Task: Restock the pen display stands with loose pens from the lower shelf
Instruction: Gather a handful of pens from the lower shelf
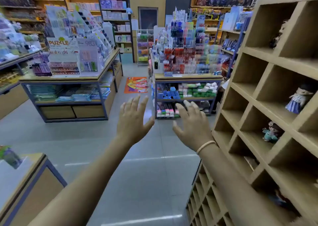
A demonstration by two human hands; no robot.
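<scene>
Both of my hands are raised in front of me over the aisle floor, empty, fingers spread. My left hand (133,120) is at centre and my right hand (192,124), with a pale band at the wrist, is just right of it. Ahead stands a table with tall pen display stands (187,53) full of red, blue and pastel pens. Its lower shelf (185,99) carries blue, green and white boxes, and a bottom shelf holds pink and dark packs (166,109). Both hands are well short of that table.
A second display table (68,78) with pen stands and a "PUZZLE" board stands at the left. A tan cubby shelf unit (258,105) with small dolls fills the right side. Another counter corner (39,158) is at lower left. An orange floor mat (136,84) lies in the aisle.
</scene>
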